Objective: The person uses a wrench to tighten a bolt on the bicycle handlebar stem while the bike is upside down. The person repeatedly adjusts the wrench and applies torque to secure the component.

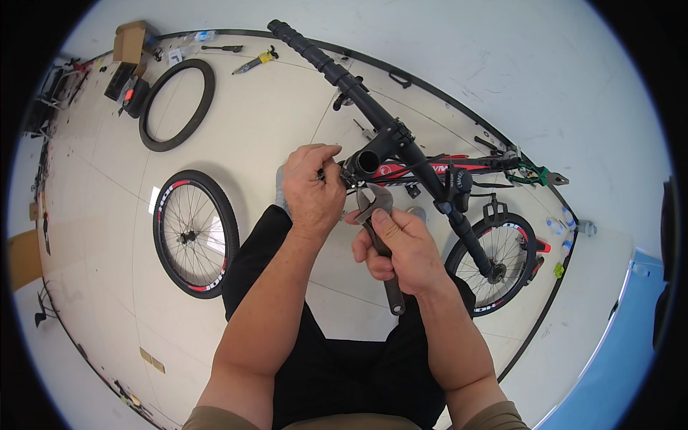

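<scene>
Adjustable wrench held over the lap, long axis running from lower right to upper left: handle end pointing down toward the body, open head pointing up toward the bicycle stem. Wrench head just below and right of the left fingertips, just above the right thumb, close under the stem's round opening; contact between wrench head and stem bolt impossible to make out.

Right hand wrapped around the wrench handle, fingers curled tight and pressed together, thumb laid along the shaft toward the head. Middle of the handle hidden inside the fist; only the head and the tail end showing.

Left hand just left of the wrench head, fingers bunched and bent, tips pinching something small at the side of the stem; the pinched part hidden behind the fingers.

Black handlebar slanting up and away from the fingers. Loose bicycle wheel lying on the floor well left of the left hand; bare tyre farther up-left.
</scene>
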`<action>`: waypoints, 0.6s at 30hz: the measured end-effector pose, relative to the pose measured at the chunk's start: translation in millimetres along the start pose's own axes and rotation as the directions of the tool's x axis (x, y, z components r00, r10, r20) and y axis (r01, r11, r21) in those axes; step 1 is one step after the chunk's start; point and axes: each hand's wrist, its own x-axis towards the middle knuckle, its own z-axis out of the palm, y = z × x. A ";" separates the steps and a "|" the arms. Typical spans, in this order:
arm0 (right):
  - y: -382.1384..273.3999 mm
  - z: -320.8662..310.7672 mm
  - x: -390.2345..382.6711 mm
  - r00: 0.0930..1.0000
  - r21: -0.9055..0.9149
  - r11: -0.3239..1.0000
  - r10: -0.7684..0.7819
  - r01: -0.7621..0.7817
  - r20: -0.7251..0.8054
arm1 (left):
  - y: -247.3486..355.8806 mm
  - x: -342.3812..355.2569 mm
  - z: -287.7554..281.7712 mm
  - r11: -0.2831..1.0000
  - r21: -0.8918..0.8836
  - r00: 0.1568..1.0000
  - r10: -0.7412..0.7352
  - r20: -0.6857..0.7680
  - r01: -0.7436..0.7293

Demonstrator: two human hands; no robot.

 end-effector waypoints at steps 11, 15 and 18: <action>-6.0 -1.5 1.3 0.999 -0.014 1.000 0.028 -0.028 0.015 | 0.7 -0.1 0.5 1.000 0.003 1.000 0.002 -0.007 -0.002; -6.9 -2.0 2.1 0.998 0.022 0.998 0.057 -0.057 0.022 | 1.5 0.3 -1.0 1.000 0.006 1.000 -0.005 0.003 0.005; -5.9 -1.8 2.5 0.998 0.028 0.998 0.058 -0.059 0.011 | 2.4 0.6 -0.8 1.000 0.010 1.000 -0.001 0.004 0.000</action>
